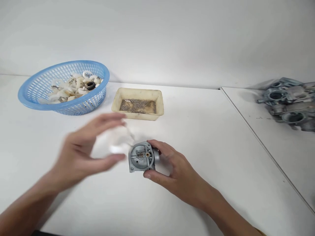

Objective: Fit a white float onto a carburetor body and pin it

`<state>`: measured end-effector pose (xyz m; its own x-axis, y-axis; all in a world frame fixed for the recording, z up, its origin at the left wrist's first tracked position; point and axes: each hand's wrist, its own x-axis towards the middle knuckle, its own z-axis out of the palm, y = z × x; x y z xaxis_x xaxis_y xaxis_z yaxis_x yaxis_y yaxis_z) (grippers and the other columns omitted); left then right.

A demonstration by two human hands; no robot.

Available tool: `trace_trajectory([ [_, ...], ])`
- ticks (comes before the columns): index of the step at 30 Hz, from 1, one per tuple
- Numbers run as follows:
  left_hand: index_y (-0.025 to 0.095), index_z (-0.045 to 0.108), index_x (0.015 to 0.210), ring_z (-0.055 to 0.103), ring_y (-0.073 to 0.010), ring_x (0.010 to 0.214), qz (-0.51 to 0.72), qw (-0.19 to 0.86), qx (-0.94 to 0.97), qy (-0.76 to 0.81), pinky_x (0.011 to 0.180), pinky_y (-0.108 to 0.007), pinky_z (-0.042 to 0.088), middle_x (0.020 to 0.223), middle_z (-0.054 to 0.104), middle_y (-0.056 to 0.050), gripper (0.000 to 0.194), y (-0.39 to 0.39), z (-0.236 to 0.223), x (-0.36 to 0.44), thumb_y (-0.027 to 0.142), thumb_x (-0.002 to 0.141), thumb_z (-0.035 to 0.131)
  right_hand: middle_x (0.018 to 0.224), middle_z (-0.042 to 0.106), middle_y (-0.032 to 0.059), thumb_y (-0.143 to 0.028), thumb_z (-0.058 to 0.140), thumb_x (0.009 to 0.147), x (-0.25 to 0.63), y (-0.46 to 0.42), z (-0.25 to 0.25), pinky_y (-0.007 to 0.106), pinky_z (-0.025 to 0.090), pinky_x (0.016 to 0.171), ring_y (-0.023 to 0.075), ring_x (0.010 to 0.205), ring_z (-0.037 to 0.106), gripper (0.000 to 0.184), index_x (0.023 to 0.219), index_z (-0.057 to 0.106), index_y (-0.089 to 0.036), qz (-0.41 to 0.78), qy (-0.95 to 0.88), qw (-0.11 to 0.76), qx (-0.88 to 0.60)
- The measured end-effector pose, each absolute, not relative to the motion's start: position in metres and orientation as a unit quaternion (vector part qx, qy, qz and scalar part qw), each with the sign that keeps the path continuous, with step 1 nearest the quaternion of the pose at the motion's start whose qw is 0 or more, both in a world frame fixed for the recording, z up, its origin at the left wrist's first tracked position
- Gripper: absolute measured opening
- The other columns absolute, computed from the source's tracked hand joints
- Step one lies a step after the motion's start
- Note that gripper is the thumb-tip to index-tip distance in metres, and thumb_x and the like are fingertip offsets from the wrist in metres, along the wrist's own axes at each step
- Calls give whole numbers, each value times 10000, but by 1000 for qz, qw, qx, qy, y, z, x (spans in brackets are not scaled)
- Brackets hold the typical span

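My right hand [173, 168] grips a grey metal carburetor body [141, 156] by its right side, thumb below and fingers above. The carburetor's round open face, with small brass jets inside, points up toward me. Just left of it, my left hand [86, 144] has its thumb and fingers closed around a white carburetor float [118, 139]. Motion smears the float, and its thin metal end lies close to the carburetor's upper left edge. Whether the two touch I cannot tell.
A blue basket [23, 95] of white floats and a black ring stands at the back left. Beside it, a cream plastic tray [137, 116] holds many thin metal pins. More carburetors [290, 105] are piled at the right, beyond a seam in the white table [197, 137].
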<state>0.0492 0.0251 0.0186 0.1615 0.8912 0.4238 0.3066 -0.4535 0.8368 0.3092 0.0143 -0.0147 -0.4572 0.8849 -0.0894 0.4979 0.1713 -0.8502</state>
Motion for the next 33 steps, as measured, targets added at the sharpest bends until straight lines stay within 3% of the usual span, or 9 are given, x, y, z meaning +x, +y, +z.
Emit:
trace_trajectory([
  [3, 356, 709, 1201, 584, -223, 1196, 569, 215, 650, 456, 1013, -342, 499, 1191, 684, 69, 301, 23, 35, 39, 361, 900, 701, 1403, 590, 39, -464, 747, 868, 309, 15, -13, 448, 508, 1072, 254, 1254, 585, 575, 1378, 516, -330, 437, -737, 222, -465],
  [7, 298, 684, 1177, 593, -160, 950, 407, 231, 744, 477, 787, -277, 504, 1032, 652, 6, 383, 4, 28, 61, 291, 813, 799, 1333, 635, 34, -440, 734, 886, 307, 16, -11, 411, 541, 1002, 247, 1193, 619, 515, 1346, 534, -326, 423, -751, 231, -452],
  [12, 314, 576, 1306, 550, -152, 891, 344, 224, 767, 493, 810, -286, 509, 1020, 620, -10, 492, -8, 18, 84, 233, 849, 740, 1309, 647, 30, -439, 730, 892, 307, 15, -13, 384, 557, 956, 235, 1149, 640, 533, 1367, 517, -321, 438, -744, 238, -446],
  [23, 295, 697, 1194, 646, -166, 975, 318, 213, 780, 495, 809, -290, 547, 1073, 698, -12, 372, 0, 25, 96, 232, 834, 768, 1291, 651, 9, -522, 677, 916, 306, 17, -13, 372, 553, 938, 231, 1128, 643, 506, 1366, 521, -353, 425, -753, 238, -443],
  [33, 252, 710, 1148, 615, -132, 870, 366, 230, 739, 517, 819, -273, 525, 1032, 711, -1, 374, -2, 17, 92, 251, 793, 828, 1296, 645, 0, -491, 693, 908, 306, 18, -13, 377, 526, 960, 236, 1148, 627, 464, 1320, 540, -344, 443, -744, 231, -444],
])
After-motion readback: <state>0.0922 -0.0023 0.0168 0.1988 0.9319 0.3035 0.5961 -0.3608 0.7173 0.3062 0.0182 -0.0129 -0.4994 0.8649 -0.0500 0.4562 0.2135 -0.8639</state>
